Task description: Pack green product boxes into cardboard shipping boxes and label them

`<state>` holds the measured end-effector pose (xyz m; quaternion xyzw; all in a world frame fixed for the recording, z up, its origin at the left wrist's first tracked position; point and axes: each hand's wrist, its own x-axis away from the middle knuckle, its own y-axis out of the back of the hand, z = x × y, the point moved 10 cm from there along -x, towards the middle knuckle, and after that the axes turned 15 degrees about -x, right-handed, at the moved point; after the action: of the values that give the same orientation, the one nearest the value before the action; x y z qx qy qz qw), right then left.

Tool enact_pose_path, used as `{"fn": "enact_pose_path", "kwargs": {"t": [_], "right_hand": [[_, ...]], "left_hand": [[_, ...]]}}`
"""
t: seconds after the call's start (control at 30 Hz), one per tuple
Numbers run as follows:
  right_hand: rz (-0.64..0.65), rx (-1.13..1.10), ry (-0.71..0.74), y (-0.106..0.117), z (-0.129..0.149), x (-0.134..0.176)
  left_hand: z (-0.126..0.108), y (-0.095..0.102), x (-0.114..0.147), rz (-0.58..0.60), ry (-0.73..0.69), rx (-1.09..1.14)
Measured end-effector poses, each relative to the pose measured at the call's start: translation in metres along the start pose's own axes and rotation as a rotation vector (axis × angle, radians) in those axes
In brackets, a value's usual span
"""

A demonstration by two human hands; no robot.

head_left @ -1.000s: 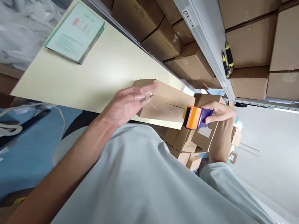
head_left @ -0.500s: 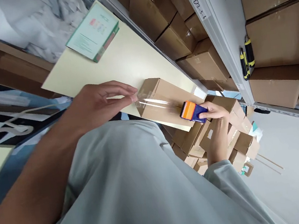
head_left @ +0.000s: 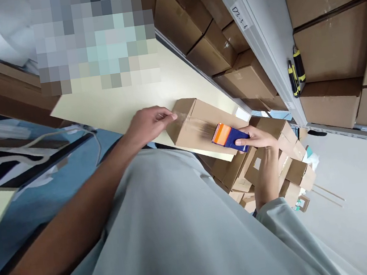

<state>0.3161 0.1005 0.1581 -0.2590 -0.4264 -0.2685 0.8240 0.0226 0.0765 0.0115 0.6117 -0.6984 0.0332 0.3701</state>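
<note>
Cardboard box (head_left: 198,126), brown and oblong, lies along cream table (head_left: 124,98) edge, end toward half-curled left hand (head_left: 150,124), grip unclear; room leftward; right hand (head_left: 260,137) grips orange-blue tape dispenser (head_left: 229,138).

Packing storeroom: labelled shelf (head_left: 257,42), stacked cardboard boxes (head_left: 330,46), pale worktable (head_left: 115,106).

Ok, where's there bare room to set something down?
Cream tabletop, between the pixelated patch, left hand and carton; under the pixelation I can't tell. Also the grey shelf strip, between its label and the yellow-black tools. Crowded: the carton, with right hand and orange-blue tape dispenser at it.
</note>
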Motion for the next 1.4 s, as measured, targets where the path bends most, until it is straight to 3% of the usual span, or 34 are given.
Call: {"fn": "enact_pose_path", "kwargs": {"t": [0.1, 0.23, 0.3, 0.37, 0.43, 0.53, 0.73, 0.97, 1.2, 1.4], "right_hand": [[-0.025, 0.014, 0.009, -0.003, 0.006, 0.003], [-0.021, 0.034, -0.020, -0.009, 0.010, 0.006], [-0.018, 0.037, -0.024, -0.012, 0.012, 0.007], [-0.014, 0.029, -0.023, -0.014, 0.013, 0.007], [-0.012, 0.028, -0.015, -0.016, 0.013, 0.007], [0.008, 0.059, 0.002, -0.018, 0.014, 0.007], [0.035, 0.099, 0.048, -0.018, 0.010, 0.004], [0.073, 0.174, 0.196, -0.015, 0.013, 0.001], [0.168, 0.162, 0.238, -0.016, 0.015, -0.004], [0.136, 0.200, 0.236, -0.012, 0.015, -0.002]], "left_hand": [[0.012, -0.017, -0.008, 0.016, -0.072, -0.115], [0.028, -0.011, 0.000, -0.085, -0.099, -0.123], [0.011, -0.004, 0.011, -0.161, -0.177, -0.016], [-0.022, -0.001, 0.020, -0.212, -0.289, 0.093], [-0.057, -0.009, 0.020, -0.179, -0.350, 0.149], [-0.084, -0.029, 0.003, -0.100, -0.277, 0.144], [-0.069, -0.048, -0.023, -0.014, -0.156, 0.056], [-0.061, -0.035, -0.023, 0.046, -0.144, 0.112], [-0.071, -0.022, -0.023, 0.105, -0.180, 0.117], [-0.071, -0.021, -0.025, 0.096, -0.240, 0.016]]}}
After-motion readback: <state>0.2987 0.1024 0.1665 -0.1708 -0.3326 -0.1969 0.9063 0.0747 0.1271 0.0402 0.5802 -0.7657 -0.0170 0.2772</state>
